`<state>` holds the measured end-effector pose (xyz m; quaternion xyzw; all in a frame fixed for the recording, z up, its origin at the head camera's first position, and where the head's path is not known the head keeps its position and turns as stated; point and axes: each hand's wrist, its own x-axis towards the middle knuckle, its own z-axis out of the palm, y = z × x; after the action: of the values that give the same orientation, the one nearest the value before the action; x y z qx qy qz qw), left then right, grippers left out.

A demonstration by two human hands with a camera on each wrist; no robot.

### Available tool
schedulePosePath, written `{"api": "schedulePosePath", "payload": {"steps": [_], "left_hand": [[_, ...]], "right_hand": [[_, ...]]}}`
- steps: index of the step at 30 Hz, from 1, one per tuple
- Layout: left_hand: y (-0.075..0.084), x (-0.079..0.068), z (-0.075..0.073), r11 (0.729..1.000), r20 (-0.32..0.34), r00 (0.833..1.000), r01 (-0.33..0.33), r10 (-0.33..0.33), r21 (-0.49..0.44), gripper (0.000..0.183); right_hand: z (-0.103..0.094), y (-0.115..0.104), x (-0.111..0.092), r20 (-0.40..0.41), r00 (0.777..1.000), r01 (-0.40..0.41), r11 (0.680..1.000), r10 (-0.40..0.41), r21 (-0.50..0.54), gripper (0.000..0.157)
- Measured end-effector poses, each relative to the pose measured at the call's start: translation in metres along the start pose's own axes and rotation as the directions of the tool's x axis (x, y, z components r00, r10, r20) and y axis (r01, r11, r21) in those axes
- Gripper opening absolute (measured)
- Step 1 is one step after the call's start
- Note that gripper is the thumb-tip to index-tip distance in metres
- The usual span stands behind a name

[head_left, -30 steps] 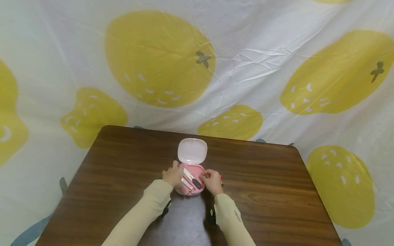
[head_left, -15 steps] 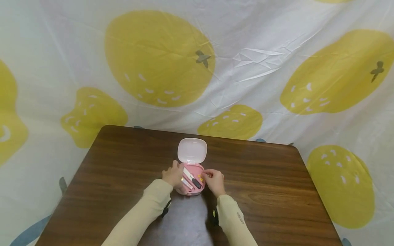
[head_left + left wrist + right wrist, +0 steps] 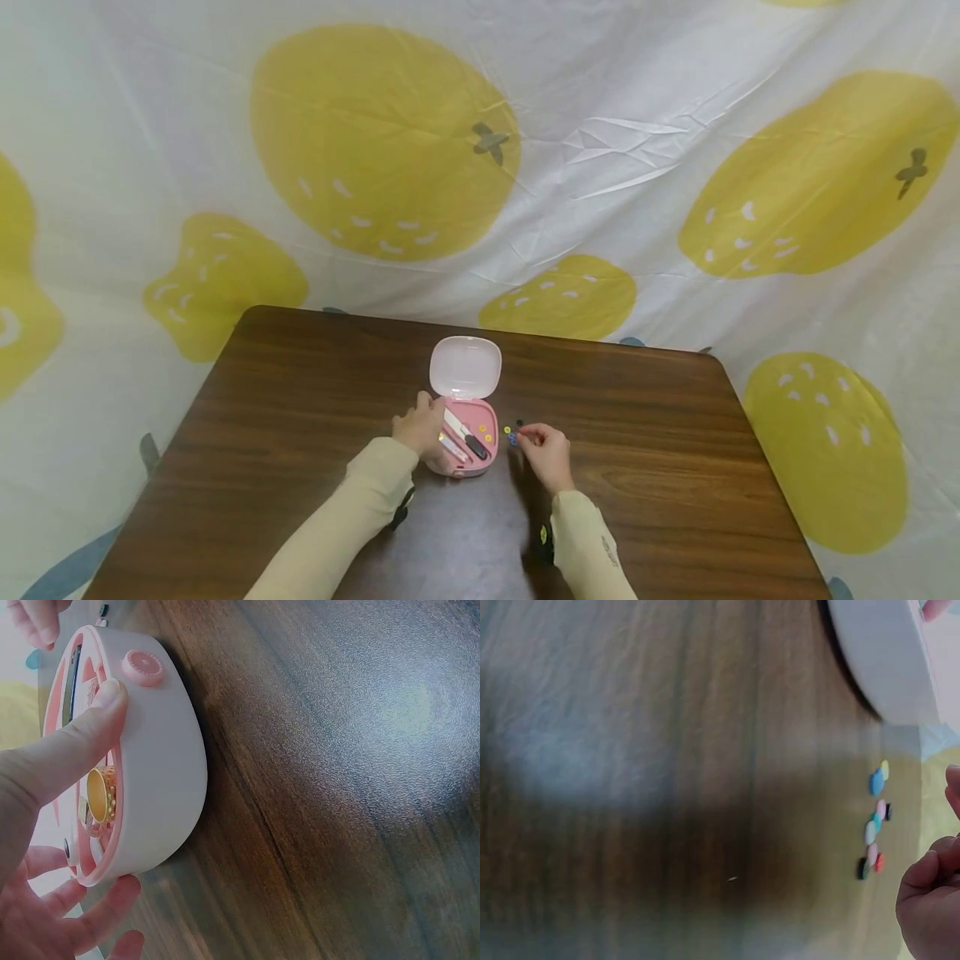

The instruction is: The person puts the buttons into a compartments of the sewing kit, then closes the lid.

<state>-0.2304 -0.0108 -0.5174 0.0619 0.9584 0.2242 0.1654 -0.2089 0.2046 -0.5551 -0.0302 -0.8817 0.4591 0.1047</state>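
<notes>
Hands [image 3: 418, 427] [image 3: 548, 457] at case [image 3: 161, 757] and coloured pieces [image 3: 870, 832]

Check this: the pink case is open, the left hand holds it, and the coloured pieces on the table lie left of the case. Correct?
No: the coloured pieces on the table lie right of the case, as the head view shows. The case is open and the left hand holds it.

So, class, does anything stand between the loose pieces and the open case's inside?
Only the side wall of the case. The loose pieces lie to its right; the lid is tipped back at the far side, and the left hand grips the left.
</notes>
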Motion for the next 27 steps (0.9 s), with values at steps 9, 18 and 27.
{"api": "schedulePosePath", "payload": {"steps": [9,18,27], "left_hand": [[0.000,-0.002,-0.001,1.000,-0.007,1.000,-0.002,0.002,0.006,0.109],[0.000,-0.002,0.000,1.000,-0.007,1.000,-0.009,0.009,-0.017,0.108],[-0.004,0.002,0.003,1.000,0.011,1.000,-0.005,0.005,-0.025,0.104]], "right_hand": [[0.003,0.012,-0.006,0.031,0.989,-0.147,0.989,0.146,0.028,0.009],[0.013,0.017,-0.005,-0.019,0.990,-0.142,0.990,0.142,-0.007,0.011],[0.023,0.017,-0.006,-0.096,0.987,-0.140,0.985,0.131,-0.102,0.013]]}}
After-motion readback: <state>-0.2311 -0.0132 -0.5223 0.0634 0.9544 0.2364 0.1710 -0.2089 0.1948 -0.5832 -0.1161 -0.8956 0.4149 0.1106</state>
